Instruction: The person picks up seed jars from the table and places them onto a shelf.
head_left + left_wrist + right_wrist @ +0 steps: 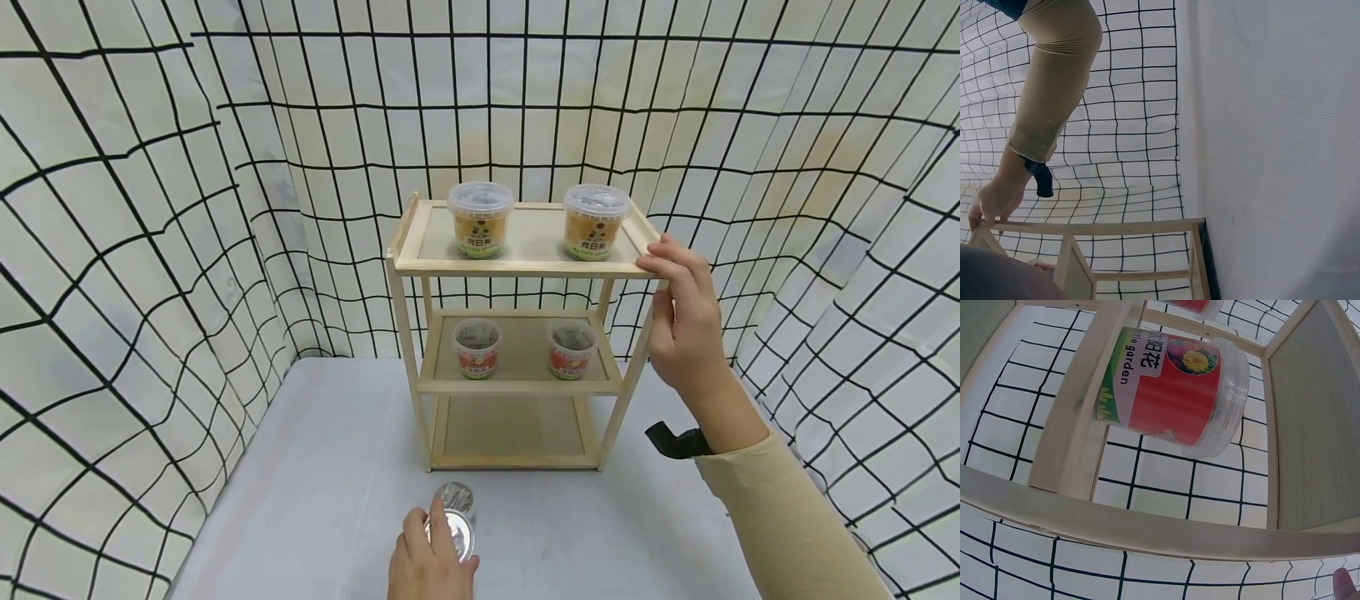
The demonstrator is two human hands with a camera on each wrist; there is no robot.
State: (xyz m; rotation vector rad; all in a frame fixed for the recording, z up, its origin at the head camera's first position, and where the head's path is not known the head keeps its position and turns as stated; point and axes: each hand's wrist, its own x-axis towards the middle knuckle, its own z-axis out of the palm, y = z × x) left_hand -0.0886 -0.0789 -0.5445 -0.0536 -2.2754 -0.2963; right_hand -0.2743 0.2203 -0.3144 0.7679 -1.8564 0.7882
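My right hand point(684, 317) grips the right front corner of a three-tier wooden shelf point(517, 268), fingers over the top and thumb below. At the bottom of the head view, my left hand point(431, 558) holds a small round can with a shiny silver lid point(459, 533), its thumb on the right side. Just behind that can stands another small round container point(454, 496) with a greyish top; one finger reaches toward it. The can's sides are mostly hidden by the hand. In the left wrist view, the right hand point(996, 201) also shows at the shelf corner.
Two lidded cups with orange labels, one left point(481, 221) and one right point(595, 223), stand on the top tier. Two red-labelled cups point(477, 350) point(1175, 384) stand on the middle tier. A black wire grid point(525, 108) surrounds the white table point(330, 467).
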